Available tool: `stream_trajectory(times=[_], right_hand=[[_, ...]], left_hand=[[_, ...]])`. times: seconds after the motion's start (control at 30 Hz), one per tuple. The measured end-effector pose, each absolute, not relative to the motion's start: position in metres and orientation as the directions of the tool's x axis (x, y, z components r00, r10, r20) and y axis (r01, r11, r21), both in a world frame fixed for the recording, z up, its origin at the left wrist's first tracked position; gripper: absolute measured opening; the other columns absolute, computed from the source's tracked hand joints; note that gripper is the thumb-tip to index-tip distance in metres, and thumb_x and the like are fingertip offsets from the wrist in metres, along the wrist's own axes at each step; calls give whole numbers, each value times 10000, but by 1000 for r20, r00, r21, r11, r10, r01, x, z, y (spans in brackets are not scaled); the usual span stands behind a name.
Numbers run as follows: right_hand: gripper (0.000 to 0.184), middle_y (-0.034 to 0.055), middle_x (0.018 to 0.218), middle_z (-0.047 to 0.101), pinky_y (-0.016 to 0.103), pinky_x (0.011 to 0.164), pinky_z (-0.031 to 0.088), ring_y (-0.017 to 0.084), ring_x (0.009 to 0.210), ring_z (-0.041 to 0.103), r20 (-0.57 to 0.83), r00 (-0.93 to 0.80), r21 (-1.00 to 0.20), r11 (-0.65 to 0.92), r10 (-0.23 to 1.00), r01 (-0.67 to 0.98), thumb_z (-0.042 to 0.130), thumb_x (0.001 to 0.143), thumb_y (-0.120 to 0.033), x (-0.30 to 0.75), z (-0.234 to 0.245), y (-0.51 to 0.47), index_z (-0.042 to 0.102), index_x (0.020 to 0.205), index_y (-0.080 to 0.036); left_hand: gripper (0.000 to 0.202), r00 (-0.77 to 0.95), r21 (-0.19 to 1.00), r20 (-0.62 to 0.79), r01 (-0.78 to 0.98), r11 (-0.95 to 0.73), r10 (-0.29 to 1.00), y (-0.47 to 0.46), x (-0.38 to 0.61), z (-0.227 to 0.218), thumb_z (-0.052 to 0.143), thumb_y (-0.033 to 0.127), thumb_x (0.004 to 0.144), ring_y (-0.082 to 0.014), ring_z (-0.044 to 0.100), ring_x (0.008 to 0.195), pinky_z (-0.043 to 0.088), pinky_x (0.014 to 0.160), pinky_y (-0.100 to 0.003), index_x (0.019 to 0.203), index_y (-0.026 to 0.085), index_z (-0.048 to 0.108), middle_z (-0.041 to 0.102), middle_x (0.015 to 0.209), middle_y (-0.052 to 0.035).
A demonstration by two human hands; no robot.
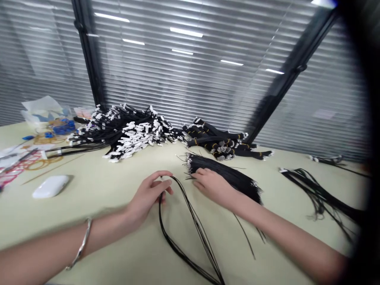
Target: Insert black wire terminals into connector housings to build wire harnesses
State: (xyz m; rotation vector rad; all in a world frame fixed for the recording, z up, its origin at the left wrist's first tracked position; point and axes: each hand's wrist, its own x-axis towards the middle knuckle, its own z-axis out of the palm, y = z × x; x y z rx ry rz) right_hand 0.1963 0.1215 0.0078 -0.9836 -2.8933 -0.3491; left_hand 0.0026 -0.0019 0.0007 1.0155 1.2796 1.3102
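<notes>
Sitting at upper left, a translucent plastic bag [44, 109] with pale and blue contents, detail too blurred to name; small blue pieces [63, 126] just beside it. Below, at the left of the frame, a white case [51, 187], lid closed, contents hidden, lying on the pale surface [114, 186].

Lower left: left forearm slanting up toward centre, silver bracelet [81, 245] at the wrist. Upper centre-left: large heap of black cables with white connectors [136, 132].

Centre: left hand [150, 194], fingers curled, thumb near the index finger. Grip narrow, holding the upper bend of the looped black cables [184, 256], which run down to the bottom edge.

Right of centre: right hand [212, 184], palm down, fingers bent over the left end of a flat black wire bundle [234, 174]; forearm coming from lower right. Grip narrow; cannot tell whether a strand is pinched. Behind it, yellow-banded black bundles [204, 134], stacked.

Far right: loose black cables [329, 196], well apart from both hands.
</notes>
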Motion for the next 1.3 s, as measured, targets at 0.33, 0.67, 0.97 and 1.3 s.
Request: stream_trajectory(times=[0.33, 0.67, 0.97, 1.3], right_hand=[[217, 61, 1026, 600, 362, 770, 517, 169, 874, 598, 206, -762, 20, 776, 614, 630, 538, 925, -310, 191, 0, 141, 581, 1052, -140], [111, -9, 776, 565, 258, 607, 448, 117, 666, 536, 373, -593, -424, 700, 713, 575, 477, 936, -235, 182, 36, 134, 545, 907, -151], [99, -73, 710, 600, 182, 551, 375, 72, 630, 522, 229, -627, -830, 486, 745, 274, 508, 848, -150, 145, 41, 16, 552, 785, -213], [96, -42, 695, 534, 202, 582, 383, 91, 634, 487, 366, -581, -783, 578, 727, 229, 540, 787, -108, 156, 2, 7, 564, 790, -201]], left_hand=[[327, -247, 996, -91, 1, 94, 965, -16, -8, 3, 639, 438, 803, -120, 416, 614, 339, 556, -213, 1073, 256, 608, 410, 640, 46], [328, -141, 989, -145, 16, 149, 979, -27, -29, 8, 537, 442, 880, -148, 458, 718, 365, 642, -243, 1139, 246, 579, 560, 736, 3], [417, 1, 967, -244, 75, 244, 970, -45, -20, 10, 640, 325, 821, -122, 504, 647, 412, 610, -225, 1210, 234, 519, 608, 749, 7], [494, 177, 946, -323, 97, 310, 930, -53, -20, 2, 701, 370, 761, -131, 483, 673, 395, 593, -241, 1209, 242, 538, 551, 760, -2]])
